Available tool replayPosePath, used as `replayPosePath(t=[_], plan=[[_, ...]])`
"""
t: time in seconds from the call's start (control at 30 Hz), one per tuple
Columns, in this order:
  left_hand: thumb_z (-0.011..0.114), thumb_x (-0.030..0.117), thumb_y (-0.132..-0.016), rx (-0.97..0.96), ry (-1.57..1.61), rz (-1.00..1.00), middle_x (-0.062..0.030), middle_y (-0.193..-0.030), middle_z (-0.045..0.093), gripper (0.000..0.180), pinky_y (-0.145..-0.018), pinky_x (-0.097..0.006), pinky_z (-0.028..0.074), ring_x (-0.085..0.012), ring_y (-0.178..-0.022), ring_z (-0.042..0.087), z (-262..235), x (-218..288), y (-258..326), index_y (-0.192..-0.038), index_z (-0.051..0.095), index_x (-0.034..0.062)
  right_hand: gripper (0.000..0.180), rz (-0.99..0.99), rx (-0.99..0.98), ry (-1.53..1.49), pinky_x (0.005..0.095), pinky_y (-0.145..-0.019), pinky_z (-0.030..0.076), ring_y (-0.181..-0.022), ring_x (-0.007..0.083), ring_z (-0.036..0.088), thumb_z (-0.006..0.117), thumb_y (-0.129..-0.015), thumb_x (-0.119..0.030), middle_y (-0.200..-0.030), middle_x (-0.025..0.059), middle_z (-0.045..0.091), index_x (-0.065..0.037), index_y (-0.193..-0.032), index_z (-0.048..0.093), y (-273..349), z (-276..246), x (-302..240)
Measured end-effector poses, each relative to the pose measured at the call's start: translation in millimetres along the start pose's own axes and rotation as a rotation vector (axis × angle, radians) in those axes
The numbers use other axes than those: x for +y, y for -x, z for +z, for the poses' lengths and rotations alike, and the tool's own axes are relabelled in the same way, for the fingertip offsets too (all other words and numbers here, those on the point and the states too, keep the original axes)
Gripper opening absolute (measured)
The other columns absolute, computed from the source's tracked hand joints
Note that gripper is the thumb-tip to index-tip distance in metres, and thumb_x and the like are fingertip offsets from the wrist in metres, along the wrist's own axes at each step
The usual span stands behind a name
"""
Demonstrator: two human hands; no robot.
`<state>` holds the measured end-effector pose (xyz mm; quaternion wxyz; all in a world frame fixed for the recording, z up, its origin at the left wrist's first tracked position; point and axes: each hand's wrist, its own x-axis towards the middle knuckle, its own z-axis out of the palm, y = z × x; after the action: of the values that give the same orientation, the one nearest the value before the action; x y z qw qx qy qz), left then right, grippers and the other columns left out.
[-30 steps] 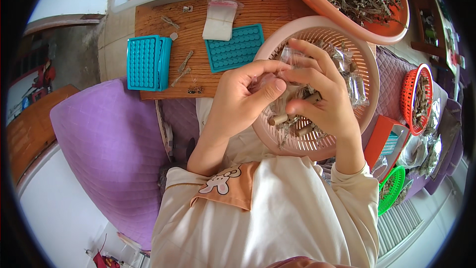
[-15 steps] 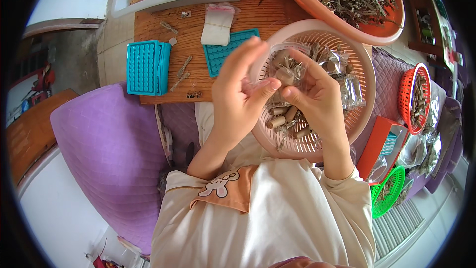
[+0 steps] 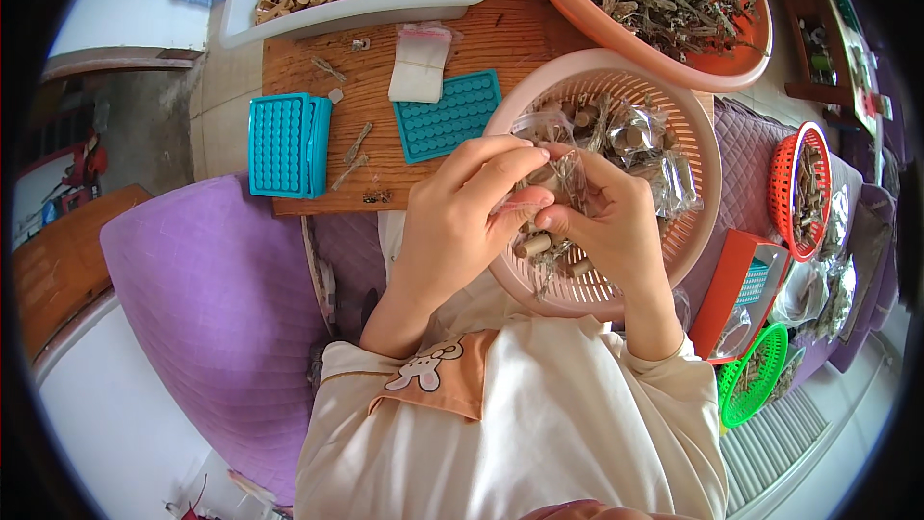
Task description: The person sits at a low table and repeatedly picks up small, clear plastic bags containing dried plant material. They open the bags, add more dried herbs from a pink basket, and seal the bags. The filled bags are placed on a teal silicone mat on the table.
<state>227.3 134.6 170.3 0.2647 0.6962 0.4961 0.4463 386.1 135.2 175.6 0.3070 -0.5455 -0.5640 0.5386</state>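
Both hands meet over a pink slotted basket. My left hand pinches the left side of a small clear plastic bag, fingers bent along its upper edge. On its other side my right hand grips the bag between thumb and fingers. Dried plant pieces show through the plastic, partly hidden by the fingers. Inside the basket lie several filled clear bags, loose dried stems and brown cylinders, one cylinder just below my left thumb.
Wooden table ahead bears stacked teal trays, a flat teal tray and a bundle of empty bags. Behind stand a white bin of brown pieces and an orange basin of dried plants. Red and green baskets sit right.
My left fingers have come down from a raised, spread position and closed on the bag. The hands are nearer together, around the bag's top. The view has shifted slightly.
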Motion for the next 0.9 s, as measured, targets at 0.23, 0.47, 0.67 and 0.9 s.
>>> replayPosePath(t=[0.23,0.47,0.67,0.9], plan=[[0.072,0.003,-0.061,-0.122,0.060,-0.176,-0.0060,-0.076,0.058,0.019,-0.055,-0.027,0.046,-0.0173,-0.066,0.058,-7,6,0,-0.076,0.061,0.0043,0.049,-0.003,-0.014,0.194,0.0280,-0.059,0.046,-0.060,0.0179,0.057,0.075,-0.063,-0.016,-0.075,0.0154,0.061,0.002,-0.105,0.056,1,0,-6],[0.069,-0.002,-0.059,0.044,0.068,-0.009,-0.0028,-0.074,0.055,0.021,-0.049,-0.028,0.045,-0.0181,-0.060,0.057,2,-4,9,-0.075,0.059,0.0078,0.047,0.102,-0.006,0.018,0.0273,-0.057,0.046,-0.060,0.0151,0.057,0.073,-0.066,-0.015,-0.076,0.0166,0.061,0.003,-0.105,0.055,-1,4,-2],[0.068,0.001,-0.059,0.024,-0.024,0.215,-0.0039,-0.082,0.061,0.019,-0.048,-0.027,0.045,-0.0181,-0.059,0.058,6,-13,1,-0.074,0.057,0.0071,0.044,0.105,-0.041,0.075,0.0262,-0.050,0.045,-0.055,0.0101,0.055,0.072,-0.067,-0.012,-0.071,0.0153,0.060,0.004,-0.104,0.055,-3,0,-6],[0.068,0.002,-0.066,0.044,-0.060,0.155,-0.0102,-0.085,0.065,0.018,-0.050,-0.026,0.049,-0.0190,-0.062,0.062,9,-12,-2,-0.078,0.055,0.0037,0.047,0.004,0.067,-0.169,0.0253,-0.050,0.045,-0.058,0.0110,0.053,0.075,-0.063,-0.012,-0.070,0.0131,0.058,0.003,-0.103,0.056,-2,7,1]])
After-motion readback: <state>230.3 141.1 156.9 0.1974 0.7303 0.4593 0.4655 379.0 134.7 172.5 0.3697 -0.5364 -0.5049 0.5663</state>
